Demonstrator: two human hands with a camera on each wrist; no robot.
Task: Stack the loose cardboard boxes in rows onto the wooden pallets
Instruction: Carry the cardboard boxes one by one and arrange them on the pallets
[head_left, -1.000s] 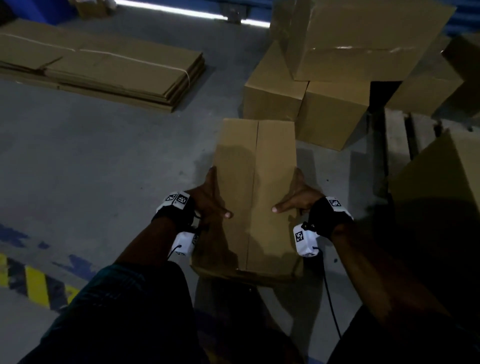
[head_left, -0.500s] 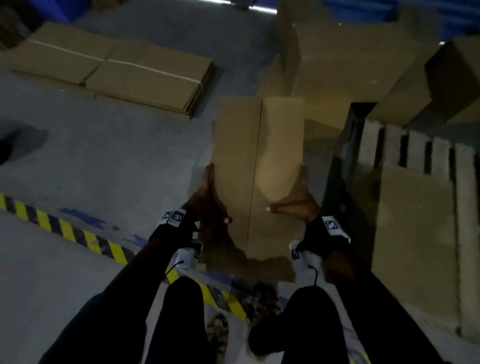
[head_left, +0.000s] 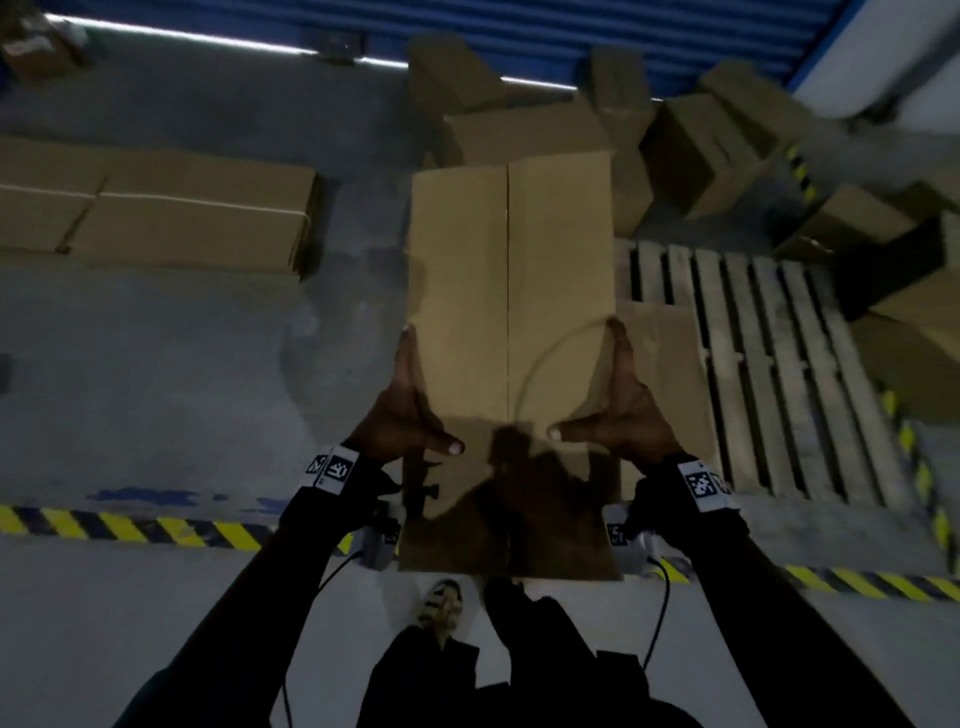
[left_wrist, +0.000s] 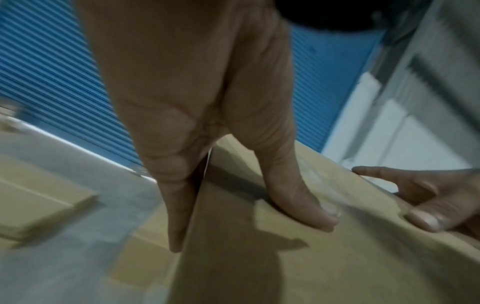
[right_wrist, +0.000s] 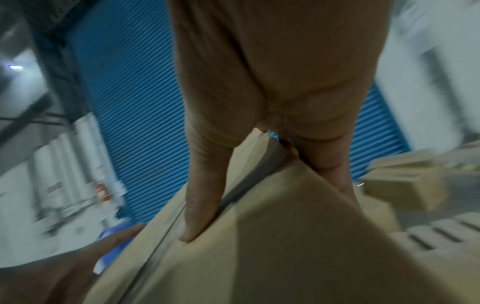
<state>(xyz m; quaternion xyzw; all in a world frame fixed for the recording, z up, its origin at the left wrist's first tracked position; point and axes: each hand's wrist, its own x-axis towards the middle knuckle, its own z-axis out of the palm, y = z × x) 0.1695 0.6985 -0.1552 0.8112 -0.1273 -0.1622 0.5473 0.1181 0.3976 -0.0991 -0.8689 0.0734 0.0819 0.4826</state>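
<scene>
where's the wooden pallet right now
In the head view the wooden pallet lies on the floor to the right of the carried cardboard box, just beyond the right hand, with loose boxes piled behind it.

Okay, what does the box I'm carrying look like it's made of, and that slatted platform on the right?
The box: plain matte brown cardboard, judging by its dull surface and centre flap seam. The pallet: apparently rough, unfinished wood, with grey weathered slats and gaps between them.

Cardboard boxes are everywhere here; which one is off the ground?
The carried box, held up between the left hand and right hand. The loose boxes behind it lie on the floor.
</scene>
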